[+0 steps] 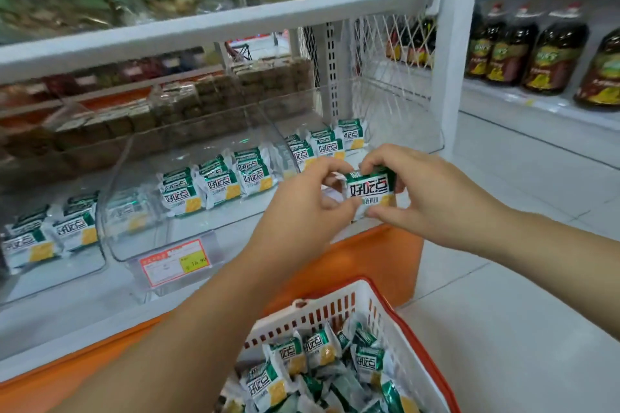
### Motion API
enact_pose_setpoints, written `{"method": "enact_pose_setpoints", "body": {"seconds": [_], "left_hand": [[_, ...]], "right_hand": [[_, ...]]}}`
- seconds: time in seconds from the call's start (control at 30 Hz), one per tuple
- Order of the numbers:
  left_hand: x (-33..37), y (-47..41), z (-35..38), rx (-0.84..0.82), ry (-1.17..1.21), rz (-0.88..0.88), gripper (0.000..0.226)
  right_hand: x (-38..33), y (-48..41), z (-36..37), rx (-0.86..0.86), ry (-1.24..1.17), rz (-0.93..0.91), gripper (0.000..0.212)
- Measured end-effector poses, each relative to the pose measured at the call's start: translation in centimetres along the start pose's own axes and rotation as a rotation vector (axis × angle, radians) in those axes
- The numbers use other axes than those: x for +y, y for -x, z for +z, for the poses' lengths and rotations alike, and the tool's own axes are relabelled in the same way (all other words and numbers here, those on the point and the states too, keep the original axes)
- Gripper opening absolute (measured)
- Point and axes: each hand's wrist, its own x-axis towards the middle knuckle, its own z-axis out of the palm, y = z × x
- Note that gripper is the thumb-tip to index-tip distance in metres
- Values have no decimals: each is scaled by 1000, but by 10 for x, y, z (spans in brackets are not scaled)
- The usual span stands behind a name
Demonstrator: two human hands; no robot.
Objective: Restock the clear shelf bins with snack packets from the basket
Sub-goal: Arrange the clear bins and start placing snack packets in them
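Green-and-white foil snack packet (370, 193) is pinched by left grip (302, 211) and right grip (432, 196); white plastic basket (322, 315) sits below them.

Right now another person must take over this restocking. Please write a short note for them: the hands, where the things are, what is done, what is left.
Hands: the left hand and the right hand both pinch one green-and-white snack packet, held upright in front of the right clear bin.
Things: the white basket below the hands holds many loose packets.
Done: rows of packets already stand in the left bin, the middle bin and the right clear bin.
Left: place this packet. The right clear bin seems to have the most free room, and the white basket is far from empty.
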Motion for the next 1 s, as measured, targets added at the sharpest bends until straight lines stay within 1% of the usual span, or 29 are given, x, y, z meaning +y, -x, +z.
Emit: {"method": "enact_pose_setpoints", "body": {"seconds": [0.1,0.2,0.33,0.4,0.43,0.47,0.53,0.57,0.6,0.63,0.67,0.7,0.73,0.8,0.87,0.93,1.0], "left_hand": [[7,-22,-7,35,-53,68,29],[4,-43,-13,65,-85,96,29],[-5,-75,-17,48,-174,94,27],[-8,-94,-16,41,-232,75,25],[-9,-105,-14,37,-260,68,25],[-10,-116,-12,30,-289,59,24],[-12,-138,-5,14,-330,21,22],[-14,-150,0,9,-323,-7,22],[-17,-161,6,7,-310,-36,21],[-20,-172,13,9,-302,-64,22],[-24,-182,20,10,-302,-89,22],[-27,-191,27,13,-303,-114,25],[-31,-199,35,16,-303,-137,29],[-39,-211,46,18,-315,-173,33],[-46,-221,55,17,-338,-180,31],[-54,-230,62,4,-350,-167,29],[-60,-238,66,-13,-362,-138,32]], "right_hand": [[6,-22,-13,42,-31,-19,40],[15,-44,-17,63,-61,-42,43],[34,-72,-11,60,-130,-5,33],[51,-81,-9,78,-99,9,28],[62,-83,-9,134,-76,19,26],[74,-82,-9,243,-45,34,24],[99,-79,-9,546,89,73,23],[111,-77,-8,661,150,117,26],[123,-75,-7,706,159,181,30],[133,-74,-5,688,107,249,36],[142,-73,-1,627,10,300,42],[151,-72,4,572,-76,318,47],[158,-71,10,554,-110,311,49],[168,-67,20,583,-90,280,48],[174,-65,28,636,-83,253,44],[180,-64,32,681,-74,240,44],[184,-66,34,710,-62,224,45]]}}
